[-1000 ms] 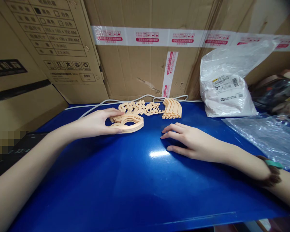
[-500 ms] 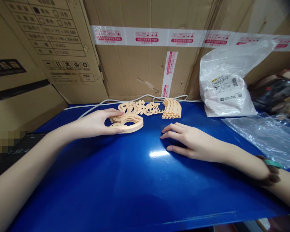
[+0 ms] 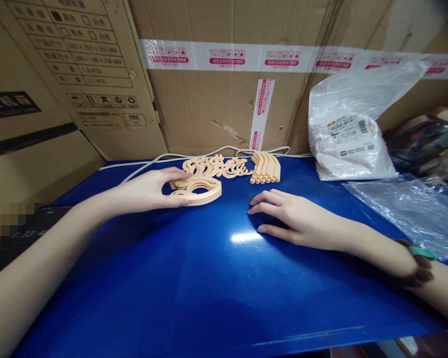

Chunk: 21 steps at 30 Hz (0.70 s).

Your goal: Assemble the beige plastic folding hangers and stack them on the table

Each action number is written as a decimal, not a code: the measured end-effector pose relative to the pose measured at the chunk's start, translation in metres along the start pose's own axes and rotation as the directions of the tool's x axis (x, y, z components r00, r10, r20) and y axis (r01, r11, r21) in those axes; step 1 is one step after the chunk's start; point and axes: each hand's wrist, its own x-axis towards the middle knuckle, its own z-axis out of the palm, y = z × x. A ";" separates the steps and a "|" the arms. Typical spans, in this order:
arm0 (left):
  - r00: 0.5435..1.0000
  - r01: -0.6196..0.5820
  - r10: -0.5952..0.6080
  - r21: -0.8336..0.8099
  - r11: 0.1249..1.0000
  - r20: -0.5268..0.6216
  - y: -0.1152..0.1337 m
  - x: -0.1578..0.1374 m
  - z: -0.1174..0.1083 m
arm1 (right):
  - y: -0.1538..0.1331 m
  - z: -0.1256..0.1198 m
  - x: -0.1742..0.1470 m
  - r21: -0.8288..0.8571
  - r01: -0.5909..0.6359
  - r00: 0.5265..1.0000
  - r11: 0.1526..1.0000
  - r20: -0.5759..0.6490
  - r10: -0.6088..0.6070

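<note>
My left hand grips the left end of a stack of flat beige pieces, thumb on the near side and fingers on the far side. These pieces are leaf-shaped with an oval opening, and look like plastic hanger parts. Just behind the stack lie several thin, hook-like curved beige pieces. To their right, several curved beige arms sit side by side in a row. My right hand rests palm down on the blue tabletop, fingers spread and holding nothing, in front of the row of arms.
Cardboard boxes wall off the back and left. A white cable runs along the back edge. On the right stand a filled white plastic bag and a flat clear plastic sheet. A dark device lies at left.
</note>
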 end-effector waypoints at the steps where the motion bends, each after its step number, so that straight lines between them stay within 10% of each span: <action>1: 1.000 0.001 -0.001 -0.001 1.000 0.001 0.000 0.000 0.000 | 0.000 0.000 0.000 0.000 0.000 1.000 1.000 0.000 0.000; 21: 1.000 0.012 -0.012 0.030 0.999 -0.012 -0.001 -0.001 0.001 | 0.000 0.000 0.000 0.012 0.003 1.000 1.000 -0.021 -0.003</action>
